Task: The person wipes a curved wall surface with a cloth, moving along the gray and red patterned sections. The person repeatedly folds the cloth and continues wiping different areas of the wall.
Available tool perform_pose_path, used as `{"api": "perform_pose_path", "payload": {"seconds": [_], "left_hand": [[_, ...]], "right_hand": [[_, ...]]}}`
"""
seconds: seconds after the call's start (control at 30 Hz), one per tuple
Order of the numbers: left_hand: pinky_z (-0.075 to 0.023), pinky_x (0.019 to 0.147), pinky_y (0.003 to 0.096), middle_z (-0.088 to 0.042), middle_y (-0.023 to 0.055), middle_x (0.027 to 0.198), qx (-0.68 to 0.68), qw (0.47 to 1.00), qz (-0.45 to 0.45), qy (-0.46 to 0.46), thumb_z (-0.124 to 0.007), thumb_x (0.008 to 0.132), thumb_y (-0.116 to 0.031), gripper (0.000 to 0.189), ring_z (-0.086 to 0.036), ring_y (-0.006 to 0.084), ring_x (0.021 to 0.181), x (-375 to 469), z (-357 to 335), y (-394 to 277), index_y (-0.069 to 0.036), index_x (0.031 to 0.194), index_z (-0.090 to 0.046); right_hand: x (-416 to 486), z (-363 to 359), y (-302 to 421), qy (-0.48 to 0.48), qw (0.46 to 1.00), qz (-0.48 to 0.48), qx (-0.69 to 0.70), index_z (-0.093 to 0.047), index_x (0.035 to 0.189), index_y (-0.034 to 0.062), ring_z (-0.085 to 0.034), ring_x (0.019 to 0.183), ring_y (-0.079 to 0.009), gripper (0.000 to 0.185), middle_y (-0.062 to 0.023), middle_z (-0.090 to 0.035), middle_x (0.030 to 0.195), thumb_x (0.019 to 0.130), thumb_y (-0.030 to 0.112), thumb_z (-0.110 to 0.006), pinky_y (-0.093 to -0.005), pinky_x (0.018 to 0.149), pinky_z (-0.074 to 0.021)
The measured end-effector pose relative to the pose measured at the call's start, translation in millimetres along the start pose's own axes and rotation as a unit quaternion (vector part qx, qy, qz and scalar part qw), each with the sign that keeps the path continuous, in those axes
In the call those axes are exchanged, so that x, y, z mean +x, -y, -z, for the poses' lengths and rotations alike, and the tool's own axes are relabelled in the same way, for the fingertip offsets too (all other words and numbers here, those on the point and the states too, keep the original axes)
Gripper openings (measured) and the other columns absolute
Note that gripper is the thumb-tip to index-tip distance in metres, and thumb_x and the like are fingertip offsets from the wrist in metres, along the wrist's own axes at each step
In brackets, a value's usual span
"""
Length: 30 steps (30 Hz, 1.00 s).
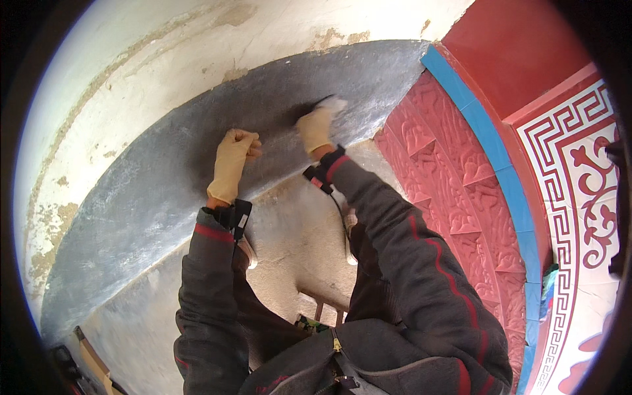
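Note:
My right hand [316,127], in a cream glove, is against the dark grey painted band [163,143] of the wall. It grips a blurred whitish object [335,104] with a dark edge, pressed flat or nearly so to that surface; what it is I cannot tell. To its left, my left hand [237,153] wears the same kind of glove. Its fingers are curled in, and nothing shows between them. This hand is near the grey band, but whether it touches cannot be made out. Dark straps with small boxes sit at both wrists.
Above the band, the white wall [163,59] is flaking. Red embossed panels [454,197] with a blue border strip [508,192] stand to the right. Beneath me is a concrete floor [286,232], with wooden seat legs [319,311] between my knees. A brown strip [94,358] lies lower left.

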<state>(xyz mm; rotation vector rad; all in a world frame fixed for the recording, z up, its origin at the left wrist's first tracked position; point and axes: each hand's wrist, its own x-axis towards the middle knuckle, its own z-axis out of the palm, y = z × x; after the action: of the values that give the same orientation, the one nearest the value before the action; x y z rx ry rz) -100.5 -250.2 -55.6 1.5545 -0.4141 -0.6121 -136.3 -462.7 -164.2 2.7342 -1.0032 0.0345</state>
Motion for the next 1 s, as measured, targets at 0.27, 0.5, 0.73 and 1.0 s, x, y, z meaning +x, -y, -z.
{"api": "perform_pose_path", "payload": {"seconds": [0.27, 0.5, 0.73, 1.0], "left_hand": [[-0.0503, 0.065, 0.0261, -0.066, 0.0086, 0.088, -0.011, 1.000, -0.006, -0.011, -0.061, 0.091, -0.018, 0.017, -0.063, 0.0146, 0.071, 2.2, -1.8, -2.9, -0.002, 0.097, -0.059], [-0.0492, 0.064, 0.0263, -0.066, 0.0083, 0.087, -0.006, 1.000, -0.007, -0.019, -0.061, 0.092, -0.018, 0.016, -0.063, 0.0145, 0.073, 6.1, 2.4, -1.4, -0.003, 0.096, -0.059], [-0.0483, 0.065, 0.0258, -0.066, 0.0072, 0.085, 0.024, 1.000, 0.001, -0.017, -0.060, 0.092, -0.018, 0.015, -0.062, 0.0144, 0.072, 6.8, -3.5, 1.6, -0.003, 0.096, -0.060], [-0.0488, 0.065, 0.0261, -0.065, 0.0071, 0.085, 0.036, 0.999, -0.011, -0.018, -0.061, 0.092, -0.018, 0.017, -0.062, 0.0144, 0.070, 8.9, -13.9, 2.9, -0.002, 0.097, -0.060]], "right_hand": [[-19.1, 41.6, -7.3, -0.044, 0.915, 0.237, 0.325, -0.072, 0.098, 0.0113, -0.066, 0.089, -0.0349, 0.021, -0.0174, -0.069, 0.096, 0.079, 0.016, -0.063, -0.0410, 0.074, -0.0533], [38.6, 54.4, -162.7, -0.044, 0.631, -0.063, 0.772, -0.058, 0.097, -0.0108, -0.066, 0.086, -0.0421, 0.024, -0.0258, -0.065, 0.087, 0.086, 0.010, -0.051, -0.0468, 0.081, -0.0550], [70.6, -11.4, -116.7, -0.421, 0.800, -0.138, 0.405, -0.050, 0.117, -0.0126, -0.057, 0.100, -0.0409, 0.038, -0.0225, -0.060, 0.107, 0.086, 0.010, -0.050, -0.0432, 0.092, -0.0457], [-4.7, -17.3, 20.8, -0.153, 0.836, -0.104, 0.517, -0.047, 0.110, -0.0083, -0.043, 0.116, -0.0447, 0.044, -0.0293, -0.050, 0.116, 0.068, -0.001, -0.056, -0.0427, 0.106, -0.0301]]}}
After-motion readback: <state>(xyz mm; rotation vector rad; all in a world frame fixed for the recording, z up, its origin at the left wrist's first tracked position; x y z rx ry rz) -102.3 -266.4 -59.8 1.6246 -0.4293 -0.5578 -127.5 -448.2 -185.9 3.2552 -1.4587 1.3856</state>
